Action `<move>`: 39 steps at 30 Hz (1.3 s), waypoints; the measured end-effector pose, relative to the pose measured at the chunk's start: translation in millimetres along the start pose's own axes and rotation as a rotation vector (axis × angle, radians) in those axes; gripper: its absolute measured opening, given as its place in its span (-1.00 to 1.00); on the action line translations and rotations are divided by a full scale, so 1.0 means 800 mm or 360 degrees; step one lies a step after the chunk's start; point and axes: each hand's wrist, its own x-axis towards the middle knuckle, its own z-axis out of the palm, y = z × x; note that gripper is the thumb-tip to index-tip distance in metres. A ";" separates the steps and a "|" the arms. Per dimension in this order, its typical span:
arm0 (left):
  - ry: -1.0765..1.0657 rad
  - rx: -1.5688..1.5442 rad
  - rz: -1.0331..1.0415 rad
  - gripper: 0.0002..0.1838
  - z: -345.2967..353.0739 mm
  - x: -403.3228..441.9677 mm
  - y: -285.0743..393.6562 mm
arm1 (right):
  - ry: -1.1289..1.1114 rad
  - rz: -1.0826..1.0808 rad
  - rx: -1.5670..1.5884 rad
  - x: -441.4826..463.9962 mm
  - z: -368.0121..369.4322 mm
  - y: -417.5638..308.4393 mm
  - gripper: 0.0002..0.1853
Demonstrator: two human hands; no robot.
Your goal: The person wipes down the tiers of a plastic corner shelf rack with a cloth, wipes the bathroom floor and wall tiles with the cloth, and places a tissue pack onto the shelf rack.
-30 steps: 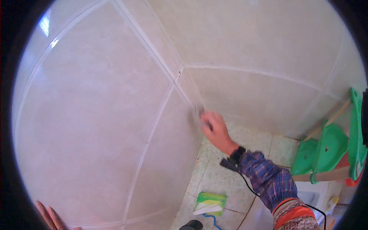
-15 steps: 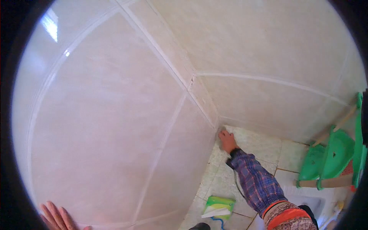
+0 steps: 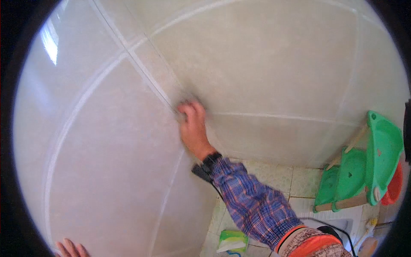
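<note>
My right hand (image 3: 195, 130), in a plaid sleeve with a dark cuff, presses into the corner strip (image 3: 150, 66) between two tiled walls. Its fingers are curled and slightly blurred. A dark grey smear shows just past the fingertips, and I cannot make out what they hold. At the lower left edge my left hand (image 3: 72, 248) rests against the left tiled wall (image 3: 115, 171), its fingers stretched out and apart. Only those fingers show; the palm is out of the picture.
A green tiered corner shelf (image 3: 353, 175) stands on the right, with a red basin (image 3: 393, 184) behind it. A green tissue packet (image 3: 233, 240) lies on the tiled floor (image 3: 270, 176). Beyond my sleeve is a white floor fixture (image 3: 349, 227).
My right hand has moved from the bottom of the corner, near the floor, up along the corner strip. The view has shifted, and less of my left hand shows at the lower left.
</note>
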 end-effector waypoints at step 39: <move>0.0065 0.0061 0.0048 -0.12 0.014 0.011 0.010 | -0.0330 0.0929 0.0114 -0.367 -0.109 0.044 -0.54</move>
